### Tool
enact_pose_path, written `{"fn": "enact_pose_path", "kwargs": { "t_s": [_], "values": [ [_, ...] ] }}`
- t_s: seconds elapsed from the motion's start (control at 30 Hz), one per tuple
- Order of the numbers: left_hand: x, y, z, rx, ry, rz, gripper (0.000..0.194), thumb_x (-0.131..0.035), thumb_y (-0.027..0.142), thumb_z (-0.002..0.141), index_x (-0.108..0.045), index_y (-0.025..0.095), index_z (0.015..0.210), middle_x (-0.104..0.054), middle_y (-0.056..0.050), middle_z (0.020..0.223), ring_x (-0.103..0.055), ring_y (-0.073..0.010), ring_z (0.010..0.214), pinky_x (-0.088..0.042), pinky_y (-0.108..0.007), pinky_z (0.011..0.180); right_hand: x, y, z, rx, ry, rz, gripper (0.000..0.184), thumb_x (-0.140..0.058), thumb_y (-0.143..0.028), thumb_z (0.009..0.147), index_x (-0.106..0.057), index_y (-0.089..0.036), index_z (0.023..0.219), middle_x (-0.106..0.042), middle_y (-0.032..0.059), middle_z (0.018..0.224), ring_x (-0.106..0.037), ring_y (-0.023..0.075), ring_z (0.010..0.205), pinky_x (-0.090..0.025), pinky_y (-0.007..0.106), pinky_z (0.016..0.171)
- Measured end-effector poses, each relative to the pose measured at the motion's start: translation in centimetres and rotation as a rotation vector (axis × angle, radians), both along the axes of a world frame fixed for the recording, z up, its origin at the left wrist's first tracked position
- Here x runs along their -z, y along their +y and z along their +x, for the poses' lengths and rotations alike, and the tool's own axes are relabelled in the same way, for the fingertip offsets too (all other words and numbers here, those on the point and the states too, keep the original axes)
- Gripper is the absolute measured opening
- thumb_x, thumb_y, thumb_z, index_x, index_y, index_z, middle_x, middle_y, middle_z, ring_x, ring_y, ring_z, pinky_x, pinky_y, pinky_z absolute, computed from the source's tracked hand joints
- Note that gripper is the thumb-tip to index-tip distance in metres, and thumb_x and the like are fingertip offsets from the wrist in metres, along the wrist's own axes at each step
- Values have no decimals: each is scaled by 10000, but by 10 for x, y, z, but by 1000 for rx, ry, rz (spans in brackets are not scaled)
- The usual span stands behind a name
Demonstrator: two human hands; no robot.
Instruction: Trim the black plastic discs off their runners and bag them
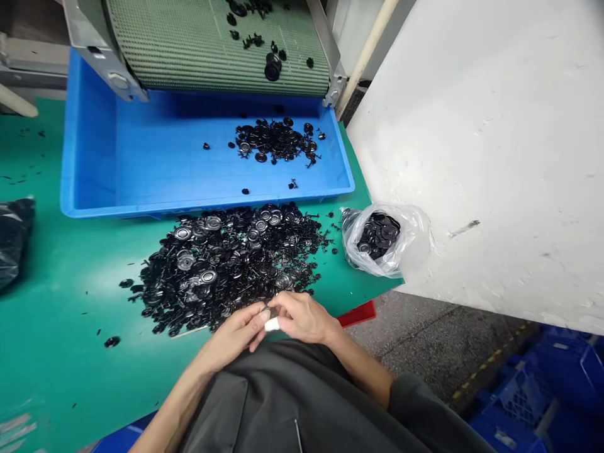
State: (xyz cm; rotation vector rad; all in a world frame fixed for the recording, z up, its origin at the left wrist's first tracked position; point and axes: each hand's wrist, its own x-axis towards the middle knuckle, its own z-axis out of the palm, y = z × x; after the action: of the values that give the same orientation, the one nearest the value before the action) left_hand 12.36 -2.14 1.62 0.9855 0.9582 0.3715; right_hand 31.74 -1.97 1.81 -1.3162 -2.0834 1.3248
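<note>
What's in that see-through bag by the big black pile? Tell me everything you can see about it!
The clear plastic bag is thin, shiny and crumpled. It lies on the green tabletop near the table's edge, just right of the pile of black parts. Its gathered end sits at the upper left. Inside, round black discs are heaped together.

From here I count one left hand [231, 333], one right hand [302, 318], one blue plastic tray [207, 208] and one green mesh conveyor belt [165, 44]. There's also one clear plastic bag [410, 233] and one white finger bandage [271, 324].
</note>
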Motion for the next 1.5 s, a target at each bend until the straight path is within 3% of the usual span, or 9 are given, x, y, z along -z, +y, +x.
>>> {"fn": "enact_pose_path", "kwargs": {
  "t_s": [0.17,0.37,0.63,0.8,1.0,1.1,1.2,1.37,1.5],
  "values": [
    [5,-8,4,-106,156,29,553,-420,702,873,-470,219,608,-445,41,420,-360,-124,421,-288,-230,441,2,0,-5,4,-2,25,141,-561,-118,822,-579,-221,917,-625,-38,769,-559,105,653,-433,194,624],
    [-3,-4,-1,-48,187,153,576,-377,705,883,-458,208,606,-395,54,456,-330,-110,439,-242,-230,418,-4,-5,-12,28,70,-33,317,-542,-145,837,-541,-225,1143,-675,-21,836,-640,122,721,-488,202,664],
    [0,-6,19,-237,135,-61,534,-404,706,880,-462,218,672,-379,83,432,-277,-90,369,-228,-219,368,4,-1,-17,198,100,-20,259,-418,-138,903,-605,-198,1072,-650,-14,724,-626,129,667,-493,218,695],
    [10,-2,12,-304,79,64,523,-450,576,943,-532,176,615,-499,33,475,-422,-89,448,-364,-225,503,9,19,3,249,-136,73,411,-383,-59,864,-602,-184,1188,-633,66,1064,-619,174,958,-490,281,887],
    [11,1,2,-479,-124,-113,399,-615,513,875,-627,154,1049,-625,14,564,-440,-88,371,-273,-197,381,10,32,7,159,-417,81,366,-474,-93,863,-639,-229,1161,-588,55,1087,-605,180,862,-501,279,778],
    [8,3,5,-568,-247,-175,374,-593,490,891,-593,176,1094,-596,36,504,-419,-87,329,-243,-174,348,13,32,6,240,-295,110,265,-482,-98,853,-667,-221,997,-605,36,1023,-593,157,804,-491,271,764],
    [8,6,9,-608,-352,-198,297,-560,500,907,-559,203,900,-602,35,548,-402,-73,318,-220,-158,318,17,32,7,394,-74,33,228,-476,-81,803,-654,-206,874,-628,5,853,-587,133,708,-502,265,722],
    [9,6,17,-505,-287,-160,311,-630,471,878,-523,188,807,-623,16,750,-421,-41,390,-184,-143,325,19,30,6,565,319,-321,326,-508,-155,778,-667,-207,1058,-636,-26,734,-605,108,570,-517,221,529],
    [7,4,27,-354,-127,-2,272,-569,467,913,-558,199,958,-594,40,677,-410,-63,420,-246,-168,374,11,24,0,568,373,-339,253,-521,-188,805,-677,-190,1004,-636,-33,651,-618,107,545,-533,219,540]
  ]
}}
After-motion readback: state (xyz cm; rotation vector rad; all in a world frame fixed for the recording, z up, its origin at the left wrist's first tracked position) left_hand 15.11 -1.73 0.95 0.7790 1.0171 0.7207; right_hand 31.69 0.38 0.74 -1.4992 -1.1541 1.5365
